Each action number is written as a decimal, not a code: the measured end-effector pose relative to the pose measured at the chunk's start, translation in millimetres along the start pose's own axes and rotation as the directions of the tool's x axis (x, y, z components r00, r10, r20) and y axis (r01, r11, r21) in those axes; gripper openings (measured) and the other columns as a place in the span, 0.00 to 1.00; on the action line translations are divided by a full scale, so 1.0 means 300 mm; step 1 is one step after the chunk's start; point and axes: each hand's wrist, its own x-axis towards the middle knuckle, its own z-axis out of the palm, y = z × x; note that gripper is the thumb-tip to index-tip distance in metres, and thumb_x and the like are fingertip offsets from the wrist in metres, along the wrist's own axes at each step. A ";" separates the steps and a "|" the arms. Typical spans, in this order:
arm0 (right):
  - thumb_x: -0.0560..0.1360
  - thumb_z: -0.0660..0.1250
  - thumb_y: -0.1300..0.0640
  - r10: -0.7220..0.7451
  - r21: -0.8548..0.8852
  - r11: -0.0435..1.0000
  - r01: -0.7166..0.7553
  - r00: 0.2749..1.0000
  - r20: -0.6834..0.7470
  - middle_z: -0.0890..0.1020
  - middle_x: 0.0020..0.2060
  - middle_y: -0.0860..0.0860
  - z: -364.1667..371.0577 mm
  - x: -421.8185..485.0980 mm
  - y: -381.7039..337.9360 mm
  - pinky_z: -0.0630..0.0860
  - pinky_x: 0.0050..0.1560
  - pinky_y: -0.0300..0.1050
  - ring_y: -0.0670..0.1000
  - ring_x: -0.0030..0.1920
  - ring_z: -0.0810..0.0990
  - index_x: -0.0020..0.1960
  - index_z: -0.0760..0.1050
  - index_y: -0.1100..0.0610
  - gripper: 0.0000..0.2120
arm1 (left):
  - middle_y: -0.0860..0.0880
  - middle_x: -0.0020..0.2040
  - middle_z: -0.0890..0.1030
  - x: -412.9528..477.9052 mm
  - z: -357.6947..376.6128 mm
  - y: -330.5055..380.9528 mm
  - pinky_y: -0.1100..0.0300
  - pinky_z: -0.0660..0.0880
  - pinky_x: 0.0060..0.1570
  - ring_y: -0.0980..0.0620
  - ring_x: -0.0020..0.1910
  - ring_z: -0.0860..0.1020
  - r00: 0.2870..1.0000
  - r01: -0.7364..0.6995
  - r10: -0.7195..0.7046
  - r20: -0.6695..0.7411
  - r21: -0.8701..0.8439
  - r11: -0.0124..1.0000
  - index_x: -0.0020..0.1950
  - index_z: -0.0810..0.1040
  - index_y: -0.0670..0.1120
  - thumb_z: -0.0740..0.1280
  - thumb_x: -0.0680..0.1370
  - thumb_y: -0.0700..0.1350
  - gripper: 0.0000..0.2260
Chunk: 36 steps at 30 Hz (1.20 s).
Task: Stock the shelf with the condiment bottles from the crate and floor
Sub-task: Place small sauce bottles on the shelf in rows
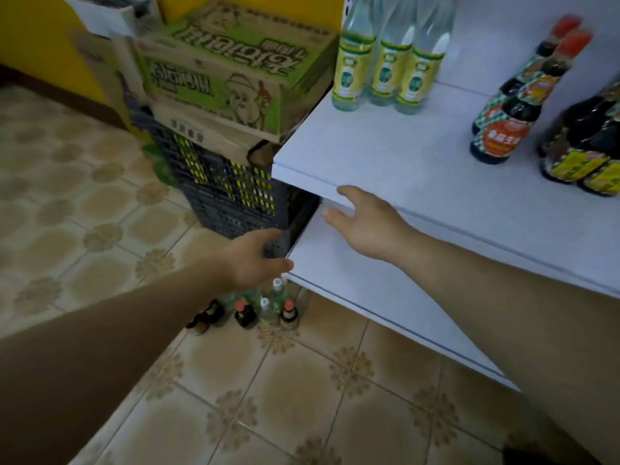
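Below shelf, floor btls by crate w/ boxes atop; left hand, right hand loose, empty.

white shelf, floral tan floor, dark crate

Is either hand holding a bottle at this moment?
No, the left hand and the right hand both hold nothing, with fingers spread, while several bottles stand untouched on the floor.

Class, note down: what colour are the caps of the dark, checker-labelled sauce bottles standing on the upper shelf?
Orange-red caps, shown best in the head view.
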 end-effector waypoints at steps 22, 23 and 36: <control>0.78 0.58 0.40 0.268 -0.206 0.958 -0.199 0.876 0.402 0.68 0.71 0.51 1.095 0.432 -0.030 0.70 0.60 0.44 0.55 0.68 0.70 0.76 0.58 0.48 0.29 | 0.49 0.77 0.56 0.270 0.260 -1.136 0.56 0.61 0.68 0.47 0.74 0.59 0.919 0.340 -0.279 0.279 -0.201 0.919 0.77 0.53 0.51 0.69 0.74 0.55 0.37; 0.78 0.59 0.40 0.282 -0.205 0.955 -0.214 0.865 0.415 0.68 0.72 0.51 1.146 0.454 0.000 0.69 0.59 0.43 0.55 0.68 0.70 0.76 0.57 0.48 0.30 | 0.49 0.78 0.55 0.307 0.303 -1.166 0.57 0.61 0.68 0.47 0.75 0.59 0.914 0.346 -0.281 0.292 -0.203 0.916 0.77 0.53 0.50 0.69 0.74 0.55 0.37; 0.76 0.63 0.42 0.008 -0.474 0.838 0.268 0.865 0.502 0.77 0.56 0.54 1.651 0.784 0.431 0.74 0.46 0.48 0.59 0.52 0.77 0.65 0.65 0.51 0.22 | 0.47 0.77 0.57 0.835 0.889 -1.453 0.58 0.60 0.68 0.46 0.74 0.59 0.931 0.344 -0.295 0.216 -0.246 0.906 0.78 0.51 0.47 0.73 0.72 0.47 0.41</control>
